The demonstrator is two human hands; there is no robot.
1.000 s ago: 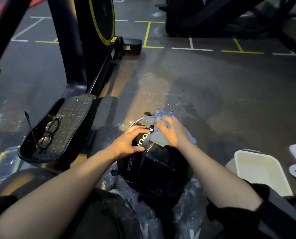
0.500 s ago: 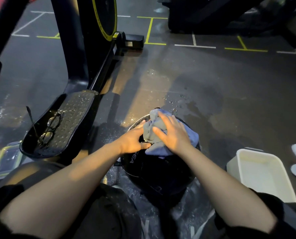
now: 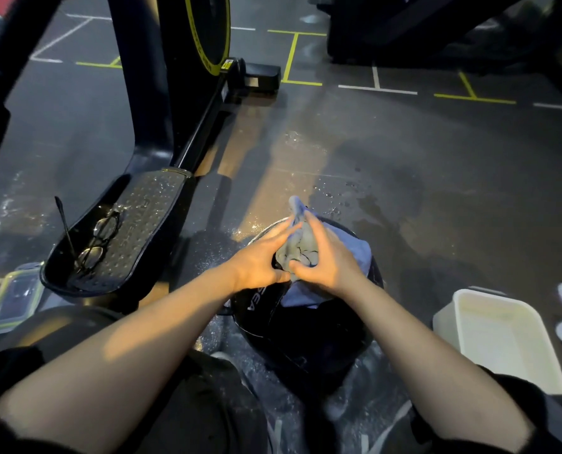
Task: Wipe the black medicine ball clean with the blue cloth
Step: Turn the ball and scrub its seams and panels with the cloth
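The black medicine ball with white lettering sits on the wet floor between my knees. The blue cloth is bunched on top of the ball, one end sticking up at the far side. My left hand and my right hand both pinch the gathered cloth from either side, fingers meeting over it. Most of the ball's top is hidden under cloth and hands.
A black exercise machine with a yellow-ringed wheel stands at the left; its footplate carries a pair of glasses. A white tub sits on the right. A clear lidded box lies at the far left. The floor is wet.
The cloth lay spread under my right hand with my left hand on the bare ball. Now both hands have gathered it into a bunch on top of the ball.
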